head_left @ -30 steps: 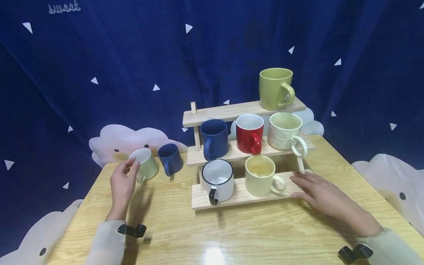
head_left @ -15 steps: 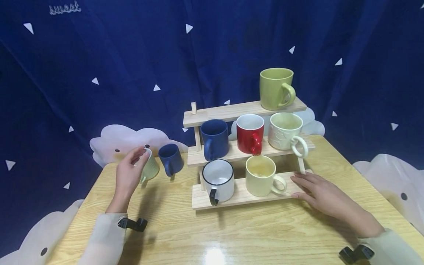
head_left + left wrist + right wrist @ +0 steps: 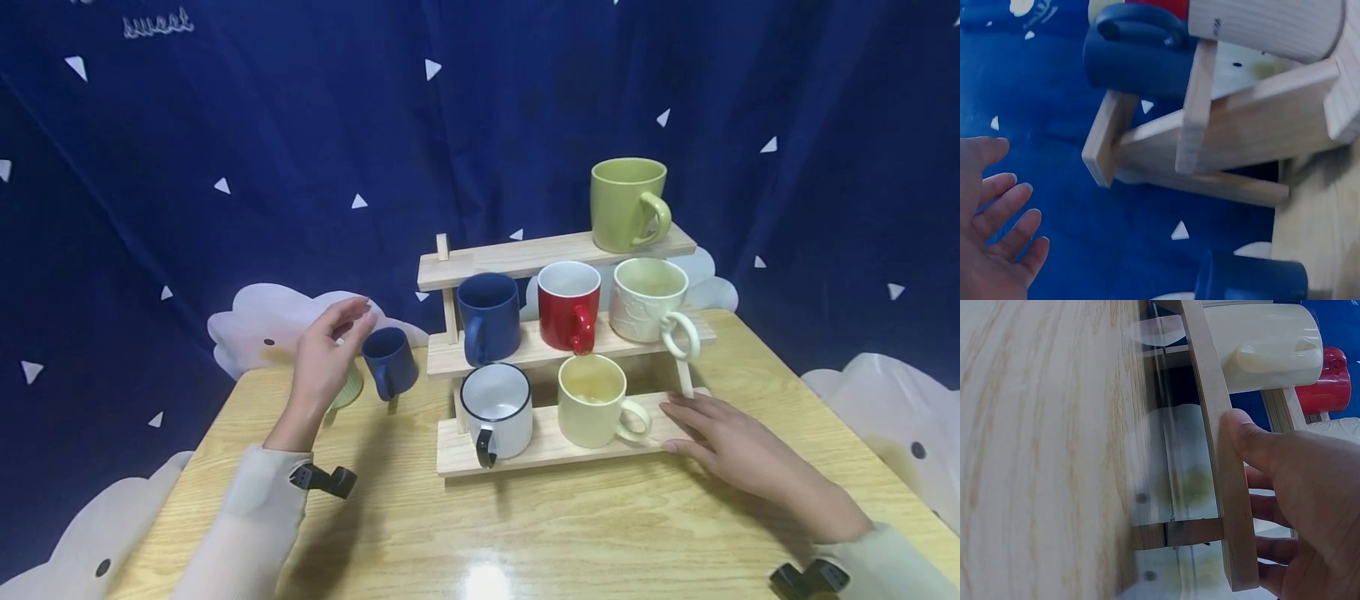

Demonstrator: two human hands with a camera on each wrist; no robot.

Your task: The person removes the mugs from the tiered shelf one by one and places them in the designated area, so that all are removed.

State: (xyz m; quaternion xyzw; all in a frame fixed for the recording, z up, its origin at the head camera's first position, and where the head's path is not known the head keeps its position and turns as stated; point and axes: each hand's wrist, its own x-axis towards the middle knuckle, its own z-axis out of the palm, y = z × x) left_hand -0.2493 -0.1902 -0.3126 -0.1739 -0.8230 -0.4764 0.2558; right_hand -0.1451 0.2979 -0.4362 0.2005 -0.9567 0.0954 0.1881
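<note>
hovering left hand (image 3: pixel 324 360) fingers loosely spread, gripping nothing, above pale green mug (image 3: pixel 348 388) just beside small blue mug (image 3: pixel 390 362) on table (image 3: pixel 570 533) | right hand (image 3: pixel 731 439) flat, thumb pressed on wooden rack (image 3: pixel 540 446) bottom shelf edge, near cream mug (image 3: pixel 595 400)

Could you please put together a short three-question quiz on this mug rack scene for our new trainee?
1. How many mugs stand on the wooden rack?
2. True or false: the right hand rests on the rack's bottom shelf.
3. Which mug stands beside the left hand on the table? A: red mug; B: small blue mug; C: green mug.

Key: 1. six; 2. true; 3. B.
</note>
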